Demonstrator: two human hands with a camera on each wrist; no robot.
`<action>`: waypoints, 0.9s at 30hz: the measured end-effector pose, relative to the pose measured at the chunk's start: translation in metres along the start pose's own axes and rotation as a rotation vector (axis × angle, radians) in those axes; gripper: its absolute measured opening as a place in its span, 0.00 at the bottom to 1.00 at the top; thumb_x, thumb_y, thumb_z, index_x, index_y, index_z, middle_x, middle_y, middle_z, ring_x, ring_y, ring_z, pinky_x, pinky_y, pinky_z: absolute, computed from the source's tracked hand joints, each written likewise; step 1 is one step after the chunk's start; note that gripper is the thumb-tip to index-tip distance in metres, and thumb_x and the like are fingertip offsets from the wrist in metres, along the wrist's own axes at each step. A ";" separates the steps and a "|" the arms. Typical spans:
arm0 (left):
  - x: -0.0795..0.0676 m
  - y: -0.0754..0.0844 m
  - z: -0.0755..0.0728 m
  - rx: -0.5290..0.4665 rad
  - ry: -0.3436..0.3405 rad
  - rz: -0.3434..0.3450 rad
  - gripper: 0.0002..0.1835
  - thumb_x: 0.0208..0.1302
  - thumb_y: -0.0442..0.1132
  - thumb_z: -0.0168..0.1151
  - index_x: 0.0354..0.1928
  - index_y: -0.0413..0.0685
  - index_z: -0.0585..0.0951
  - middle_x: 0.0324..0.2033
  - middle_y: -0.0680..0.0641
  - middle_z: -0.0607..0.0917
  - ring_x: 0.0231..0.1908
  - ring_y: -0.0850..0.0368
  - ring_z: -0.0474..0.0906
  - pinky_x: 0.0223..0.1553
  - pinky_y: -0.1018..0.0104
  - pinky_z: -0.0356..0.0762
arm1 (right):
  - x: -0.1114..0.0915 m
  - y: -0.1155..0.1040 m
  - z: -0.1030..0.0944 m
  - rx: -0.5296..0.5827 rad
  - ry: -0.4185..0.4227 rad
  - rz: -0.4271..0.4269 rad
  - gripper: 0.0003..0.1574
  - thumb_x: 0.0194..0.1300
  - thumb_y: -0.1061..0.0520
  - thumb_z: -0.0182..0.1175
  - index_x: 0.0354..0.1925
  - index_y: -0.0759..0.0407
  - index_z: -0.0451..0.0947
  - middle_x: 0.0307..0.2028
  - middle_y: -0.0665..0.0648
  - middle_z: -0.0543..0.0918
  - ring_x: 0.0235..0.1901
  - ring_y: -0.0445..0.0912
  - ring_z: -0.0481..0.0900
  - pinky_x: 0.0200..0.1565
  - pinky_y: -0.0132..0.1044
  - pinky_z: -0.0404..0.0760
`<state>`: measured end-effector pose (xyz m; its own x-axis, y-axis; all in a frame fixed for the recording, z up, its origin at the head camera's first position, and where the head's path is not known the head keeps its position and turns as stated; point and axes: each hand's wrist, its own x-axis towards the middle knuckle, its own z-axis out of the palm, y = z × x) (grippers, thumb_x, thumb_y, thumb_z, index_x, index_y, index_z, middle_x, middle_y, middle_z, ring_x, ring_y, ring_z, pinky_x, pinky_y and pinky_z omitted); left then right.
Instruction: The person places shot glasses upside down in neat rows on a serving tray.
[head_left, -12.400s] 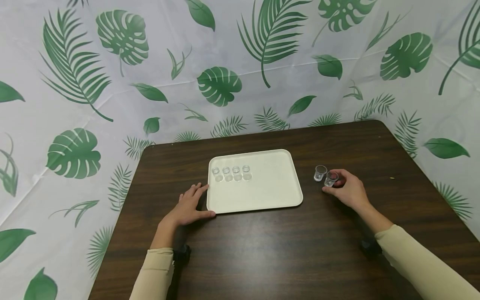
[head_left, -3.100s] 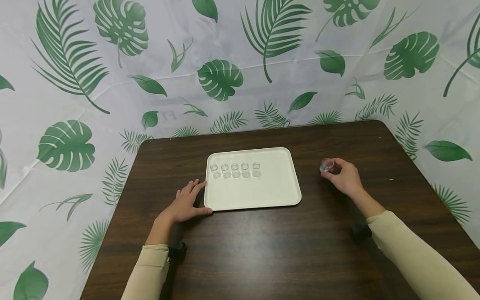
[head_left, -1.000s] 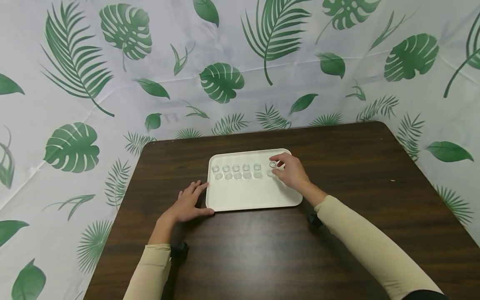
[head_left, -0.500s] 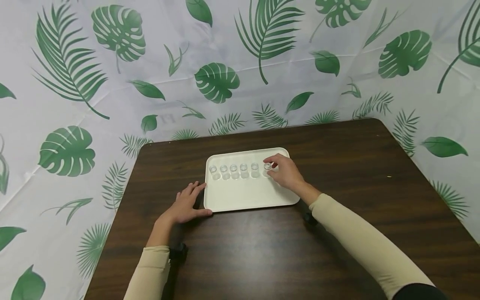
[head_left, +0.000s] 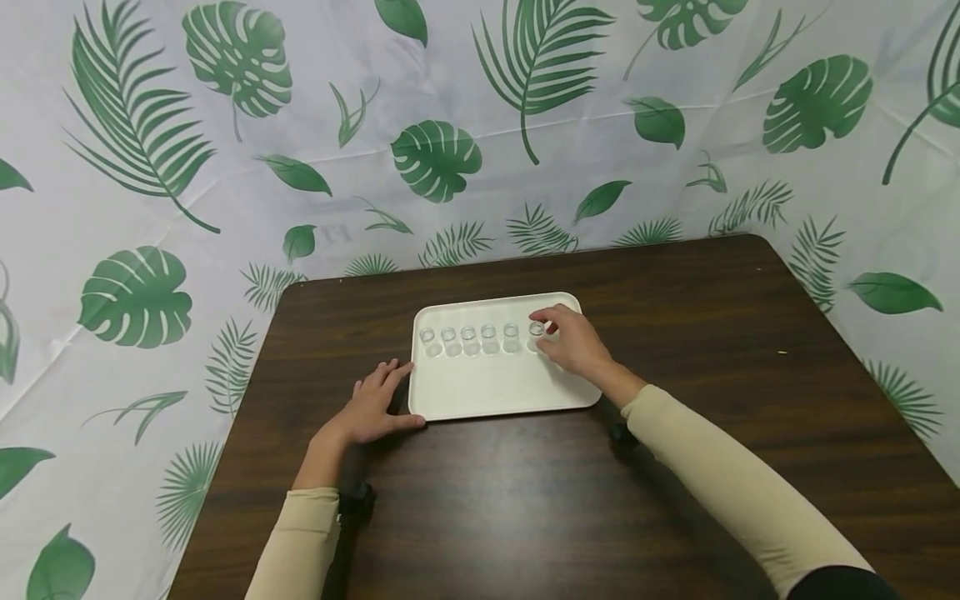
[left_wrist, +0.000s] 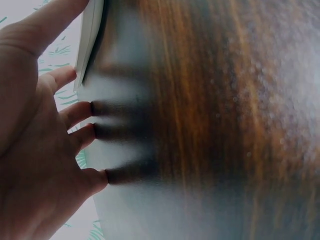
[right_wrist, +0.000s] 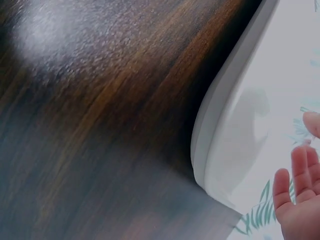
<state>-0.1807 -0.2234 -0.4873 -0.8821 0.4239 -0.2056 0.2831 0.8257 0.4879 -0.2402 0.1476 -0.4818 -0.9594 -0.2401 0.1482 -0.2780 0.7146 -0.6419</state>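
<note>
A cream tray (head_left: 487, 392) lies on the table with a row of several small clear shot glasses (head_left: 468, 336) along its far half. At the row's right end, my right hand (head_left: 573, 342) pinches a shot glass (head_left: 536, 331) between thumb and finger, low over or on the tray; its base is hard to make out. My left hand (head_left: 371, 408) is spread at the tray's left edge, thumb at the near corner and a fingertip touching the side. In the left wrist view, that hand's other fingertips (left_wrist: 86, 131) rest on the table.
The dark wood table (head_left: 510, 492) extends around the tray on all sides. A white cloth with green leaf prints (head_left: 442, 158) hangs behind it. A small yellow speck (head_left: 782, 352) lies on the table to the right.
Two shot glasses that stood right of the tray earlier are now in the tray's row. Over the last second the right hand has shifted its glass slightly left; the left hand has stayed put.
</note>
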 end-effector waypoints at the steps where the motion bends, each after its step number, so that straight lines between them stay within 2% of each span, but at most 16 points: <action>1: 0.000 0.000 0.000 0.003 0.002 0.001 0.55 0.54 0.66 0.67 0.77 0.51 0.55 0.75 0.35 0.51 0.73 0.35 0.42 0.63 0.26 0.39 | 0.000 0.000 -0.001 0.000 -0.003 0.001 0.27 0.58 0.64 0.66 0.57 0.57 0.80 0.46 0.55 0.80 0.41 0.49 0.79 0.43 0.44 0.76; 8: 0.001 0.001 0.001 -0.001 0.011 0.004 0.54 0.54 0.66 0.68 0.77 0.51 0.55 0.75 0.35 0.51 0.73 0.35 0.43 0.63 0.26 0.39 | -0.006 0.005 -0.012 0.015 0.003 0.002 0.29 0.58 0.59 0.70 0.59 0.57 0.78 0.49 0.55 0.79 0.43 0.50 0.79 0.43 0.46 0.76; 16: 0.001 0.000 0.004 -0.012 0.021 0.018 0.54 0.55 0.66 0.68 0.77 0.51 0.55 0.75 0.35 0.51 0.73 0.35 0.42 0.63 0.26 0.39 | -0.024 0.019 -0.024 0.059 0.088 -0.051 0.30 0.60 0.55 0.70 0.60 0.59 0.77 0.53 0.58 0.75 0.44 0.52 0.77 0.42 0.47 0.74; 23: 0.002 0.001 0.004 -0.008 0.024 0.015 0.54 0.55 0.66 0.67 0.77 0.51 0.55 0.75 0.35 0.51 0.73 0.35 0.42 0.63 0.26 0.39 | -0.040 0.036 -0.051 0.023 0.156 -0.100 0.28 0.64 0.52 0.67 0.60 0.59 0.76 0.55 0.59 0.73 0.49 0.56 0.74 0.43 0.51 0.74; 27: 0.001 0.001 0.005 -0.018 0.022 0.013 0.54 0.55 0.65 0.68 0.77 0.51 0.55 0.75 0.35 0.51 0.74 0.35 0.42 0.63 0.26 0.38 | -0.054 0.051 -0.072 -0.014 0.181 -0.091 0.29 0.64 0.52 0.67 0.61 0.58 0.75 0.56 0.59 0.72 0.52 0.55 0.72 0.44 0.53 0.73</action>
